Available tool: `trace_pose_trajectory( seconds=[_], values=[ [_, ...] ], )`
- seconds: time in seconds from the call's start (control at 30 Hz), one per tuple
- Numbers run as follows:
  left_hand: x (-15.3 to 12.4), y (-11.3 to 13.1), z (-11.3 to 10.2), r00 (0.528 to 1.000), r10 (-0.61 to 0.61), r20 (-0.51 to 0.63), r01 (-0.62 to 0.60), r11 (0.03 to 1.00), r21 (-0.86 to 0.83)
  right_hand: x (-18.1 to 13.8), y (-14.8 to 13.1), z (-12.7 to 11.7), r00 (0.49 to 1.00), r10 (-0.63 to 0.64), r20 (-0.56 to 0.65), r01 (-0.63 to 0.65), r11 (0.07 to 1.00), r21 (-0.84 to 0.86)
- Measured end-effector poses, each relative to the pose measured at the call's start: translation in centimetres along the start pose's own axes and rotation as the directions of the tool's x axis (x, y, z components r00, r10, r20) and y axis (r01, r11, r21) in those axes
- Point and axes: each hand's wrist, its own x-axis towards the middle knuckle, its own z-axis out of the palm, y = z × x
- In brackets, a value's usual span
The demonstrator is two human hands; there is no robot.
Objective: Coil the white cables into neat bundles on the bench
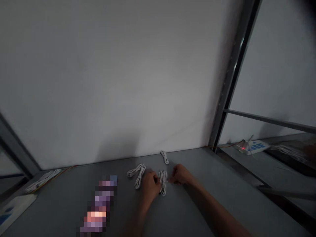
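Three small coiled bundles of white cord lie on the grey table (197, 194). One bundle (163, 182) lies upright between my hands. My left hand (150, 186) rests just left of it, with curled fingers at its side. My right hand (180, 174) is to its right, fingertips close to the coil, and I cannot tell whether they touch it. Another bundle (137, 175) lies left of my left hand. The smallest visible bundle (164, 157) is near the wall at the table's back edge.
A white wall (111, 82) rises behind the table. A metal frame upright (234, 72) stands at right, beside a power strip (251, 147) with a red light. More white cord (43, 181) lies back left. A pixelated patch (98, 204) covers something on the table.
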Motion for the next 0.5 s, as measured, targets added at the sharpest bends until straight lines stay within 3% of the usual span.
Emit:
trace_pose_trajectory(
  seconds=[0.17, 0.33, 0.4, 0.5],
  values=[
    [0.2, -0.1, -0.3, 0.999, 0.014, 0.035, -0.013, 1.0, -0.016, -0.2, 0.6, -0.2, 1.0, -0.024, -0.003, 0.024, 0.999, 0.03],
    [0.2, -0.2, -0.6, 0.997, 0.068, 0.033, -0.067, 0.997, -0.039, -0.9, 0.8, 0.1, 0.992, -0.128, 0.02, 0.125, 0.987, 0.102],
    [0.2, -0.1, -0.7, 0.998, 0.065, 0.026, -0.064, 0.996, -0.063, -1.3, 0.4, 0.7, 0.977, -0.208, -0.05, 0.211, 0.977, 0.045],
    [0.1, -0.2, -0.6, 0.999, 0.049, 0.008, -0.048, 0.994, -0.101, -2.3, -0.5, 2.0, 0.9, -0.423, -0.103, 0.401, 0.898, -0.181]
  ],
)
